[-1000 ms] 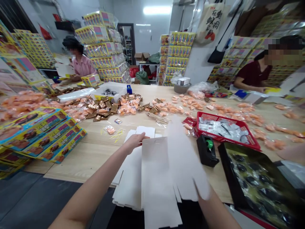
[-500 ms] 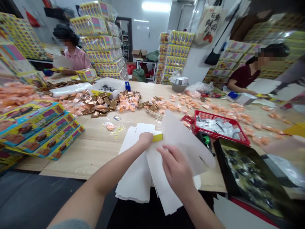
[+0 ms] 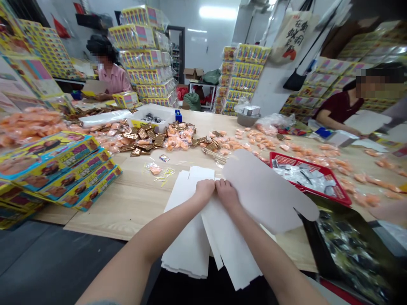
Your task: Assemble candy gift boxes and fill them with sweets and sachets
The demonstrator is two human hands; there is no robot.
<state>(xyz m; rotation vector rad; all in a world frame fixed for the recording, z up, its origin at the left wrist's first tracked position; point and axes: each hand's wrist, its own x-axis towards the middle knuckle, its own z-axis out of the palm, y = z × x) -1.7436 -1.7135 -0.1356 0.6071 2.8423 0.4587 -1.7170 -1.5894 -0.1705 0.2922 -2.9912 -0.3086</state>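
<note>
In the head view, my left hand point(image 3: 205, 190) and my right hand point(image 3: 227, 194) are side by side, fingers closed on the far edge of a white cardboard box blank point(image 3: 233, 241). Its wide rounded flap point(image 3: 267, 190) stands up to the right of my right hand. Under my left forearm lies a stack of flat white blanks point(image 3: 186, 228), overhanging the table's front edge. My fingertips cover the spot where the cardboard is gripped.
Printed boxes point(image 3: 79, 173) are piled at left. Wrapped orange pieces and brown packets point(image 3: 146, 137) spread across the table point(image 3: 140, 186). A red basket point(image 3: 337, 192) and a dark tray point(image 3: 313, 245) stand at right. Two people work at the far left and right.
My right hand has come in beside my left and closed on the cardboard. The yellow tab is now out of sight. The whole view has shifted slightly.
</note>
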